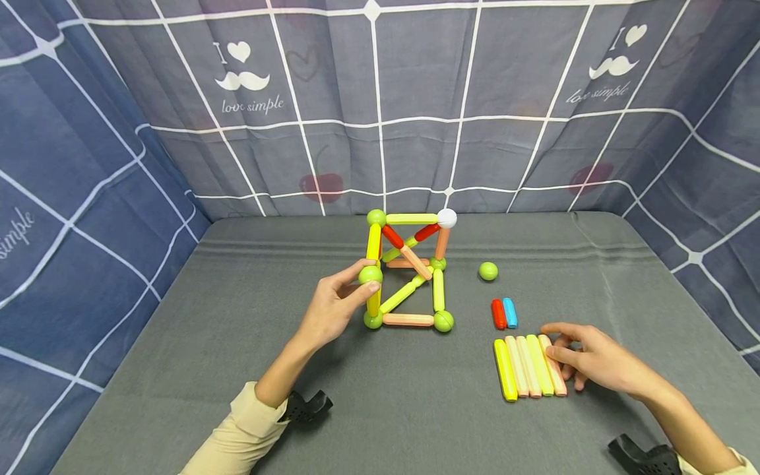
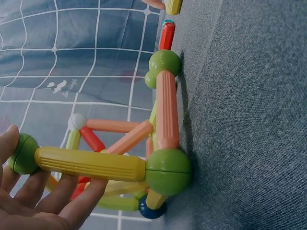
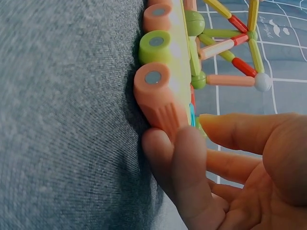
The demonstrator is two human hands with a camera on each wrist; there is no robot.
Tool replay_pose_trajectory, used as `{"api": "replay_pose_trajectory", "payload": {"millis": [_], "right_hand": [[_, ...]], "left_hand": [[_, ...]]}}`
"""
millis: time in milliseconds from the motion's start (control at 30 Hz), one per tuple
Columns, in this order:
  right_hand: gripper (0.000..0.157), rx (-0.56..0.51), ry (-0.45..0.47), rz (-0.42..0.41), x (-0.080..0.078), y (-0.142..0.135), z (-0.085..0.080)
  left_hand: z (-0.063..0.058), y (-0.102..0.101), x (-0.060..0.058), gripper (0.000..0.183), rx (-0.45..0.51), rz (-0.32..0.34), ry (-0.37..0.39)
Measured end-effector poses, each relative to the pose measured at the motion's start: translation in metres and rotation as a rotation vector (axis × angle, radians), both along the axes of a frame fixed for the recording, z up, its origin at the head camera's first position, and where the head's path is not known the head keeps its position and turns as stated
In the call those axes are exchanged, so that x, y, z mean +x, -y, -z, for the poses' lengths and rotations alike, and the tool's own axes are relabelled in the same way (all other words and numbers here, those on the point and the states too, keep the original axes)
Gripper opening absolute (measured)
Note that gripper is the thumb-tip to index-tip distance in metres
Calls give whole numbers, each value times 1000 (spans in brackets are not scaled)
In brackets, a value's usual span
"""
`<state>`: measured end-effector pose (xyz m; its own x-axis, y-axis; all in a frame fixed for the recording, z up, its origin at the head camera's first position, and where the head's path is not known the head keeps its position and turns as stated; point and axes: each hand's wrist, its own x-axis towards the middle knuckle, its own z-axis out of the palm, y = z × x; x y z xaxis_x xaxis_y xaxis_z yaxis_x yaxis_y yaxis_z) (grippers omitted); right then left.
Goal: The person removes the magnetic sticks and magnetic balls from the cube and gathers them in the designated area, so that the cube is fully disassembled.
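A frame of magnetic building sticks and balls stands on the grey cloth, its sticks yellow, yellow-green, orange and red. My left hand (image 1: 332,300) pinches the green ball (image 1: 371,275) at the frame's upper near-left corner, atop an upright yellow stick (image 2: 91,163). A white ball (image 1: 446,218) marks another top corner. To the right, my right hand (image 1: 596,356) has its fingertips around the far end of an orange stick (image 3: 165,108), the rightmost of a row. That stick lies beside a yellow-green stick (image 1: 539,365), a round metal disc showing in its near end.
Left of these in the row are pale orange sticks (image 1: 518,366) and a yellow stick (image 1: 505,370). Short red (image 1: 499,314) and blue (image 1: 510,313) sticks lie behind the row, with a loose green ball (image 1: 489,271) farther back. A patterned curtain (image 1: 415,152) borders the table.
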<state>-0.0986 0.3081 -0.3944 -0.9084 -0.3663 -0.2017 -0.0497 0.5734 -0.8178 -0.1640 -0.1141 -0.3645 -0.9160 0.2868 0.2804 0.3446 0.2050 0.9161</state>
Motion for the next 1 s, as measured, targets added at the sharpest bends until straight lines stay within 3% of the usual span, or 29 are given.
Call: {"api": "replay_pose_trajectory", "payload": {"millis": [233, 467, 733, 833, 1000], "right_hand": [[49, 71, -45, 42, -3, 5, -4], [41, 114, -131, 84, -12, 23, -21], [26, 124, -288, -31, -37, 68, -31], [27, 99, -263, -93, -54, 86, -31], [31, 25, -141, -158, -79, 111, -27]], "left_hand": [[0, 2, 1, 43, 1, -4, 8], [-1, 1, 1, 42, -1, -6, 13], [-1, 0, 1, 42, 14, 2, 17], [-1, 0, 1, 42, 24, 4, 17], [-1, 0, 1, 42, 26, 14, 18]]}}
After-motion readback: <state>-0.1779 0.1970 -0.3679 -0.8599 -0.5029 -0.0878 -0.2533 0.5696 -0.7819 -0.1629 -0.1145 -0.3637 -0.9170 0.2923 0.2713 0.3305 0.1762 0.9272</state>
